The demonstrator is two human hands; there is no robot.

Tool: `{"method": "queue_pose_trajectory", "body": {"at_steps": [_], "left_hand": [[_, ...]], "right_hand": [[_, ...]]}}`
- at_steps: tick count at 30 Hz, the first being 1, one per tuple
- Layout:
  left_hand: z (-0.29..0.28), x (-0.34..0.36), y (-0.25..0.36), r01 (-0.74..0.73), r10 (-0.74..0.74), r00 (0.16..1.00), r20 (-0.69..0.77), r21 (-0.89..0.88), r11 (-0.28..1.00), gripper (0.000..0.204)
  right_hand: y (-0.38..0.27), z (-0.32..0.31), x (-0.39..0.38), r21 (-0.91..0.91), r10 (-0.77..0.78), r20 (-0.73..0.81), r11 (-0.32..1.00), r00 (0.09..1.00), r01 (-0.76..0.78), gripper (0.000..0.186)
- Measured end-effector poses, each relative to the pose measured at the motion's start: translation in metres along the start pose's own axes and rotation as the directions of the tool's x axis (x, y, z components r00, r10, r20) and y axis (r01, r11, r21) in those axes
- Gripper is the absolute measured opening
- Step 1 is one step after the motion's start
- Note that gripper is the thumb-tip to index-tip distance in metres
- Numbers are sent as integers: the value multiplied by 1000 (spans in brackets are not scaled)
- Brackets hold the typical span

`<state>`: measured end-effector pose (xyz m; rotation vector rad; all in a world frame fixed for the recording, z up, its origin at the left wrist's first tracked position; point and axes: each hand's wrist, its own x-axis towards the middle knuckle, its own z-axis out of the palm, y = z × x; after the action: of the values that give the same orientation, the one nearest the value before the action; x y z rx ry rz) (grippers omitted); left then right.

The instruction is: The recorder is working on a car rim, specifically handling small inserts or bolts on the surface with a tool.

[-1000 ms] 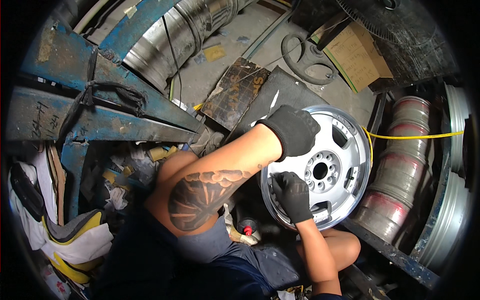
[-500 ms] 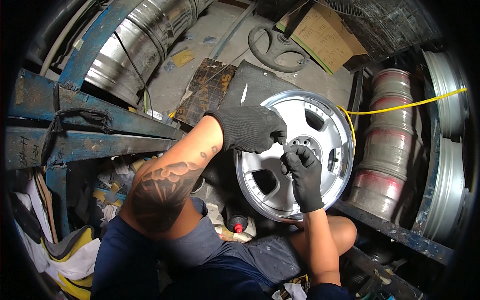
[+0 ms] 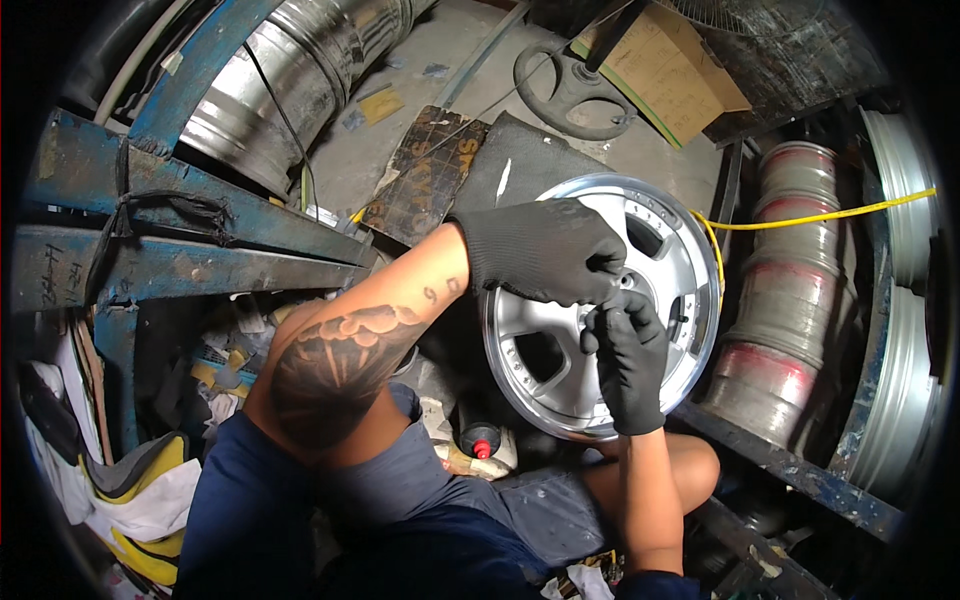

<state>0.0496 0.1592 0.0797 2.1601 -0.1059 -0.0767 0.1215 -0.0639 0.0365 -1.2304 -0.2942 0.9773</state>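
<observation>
A silver car wheel [image 3: 576, 388] lies face up before my knees, with a polished outer lip and dark spoke openings. Over its upper left part, my left hand [image 3: 552, 252], in a black knit glove, is closed with its fingers curled toward the hub. My right hand [image 3: 632, 365], also in a black glove, is pinched close below it, above the lower right of the wheel. The fingertips of both hands nearly meet beside the hub. A tiny pale piece shows between them, too small to name. Part of the hub is hidden by my hands.
Stacked wheel barrels [image 3: 785, 285] stand right, behind a yellow hose [image 3: 820, 218]. A blue steel frame [image 3: 230, 225] reaches in from the left. Beyond the wheel lie a dark mat [image 3: 520, 160], a steering wheel [image 3: 575, 95] and cardboard [image 3: 665, 80]. A red-tipped bottle [image 3: 481, 447] is near my legs.
Both hands have shifted slightly right and down in the picture, and my left hand has turned over more of the hub. The whole scene has shifted a little right as the view moved.
</observation>
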Motion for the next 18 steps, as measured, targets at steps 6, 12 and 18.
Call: {"method": "queue_pose_trajectory", "body": {"at_steps": [6, 12, 18], "left_hand": [[10, 2, -4, -101, 100, 992, -74, -14, 995, 45], [10, -10, -16, 258, -236, 966, -104, 392, 883, 46], [9, -25, -24, 342, -278, 935, -219, 350, 872, 41]], "right_hand": [[-1, 4, -19, -221, -186, -179, 964, 966, 144, 18], [76, 9, -41, -684, -146, -169, 729, 975, -10, 18], [89, 27, -19, -803, -66, -112, 594, 992, -51, 23]]}}
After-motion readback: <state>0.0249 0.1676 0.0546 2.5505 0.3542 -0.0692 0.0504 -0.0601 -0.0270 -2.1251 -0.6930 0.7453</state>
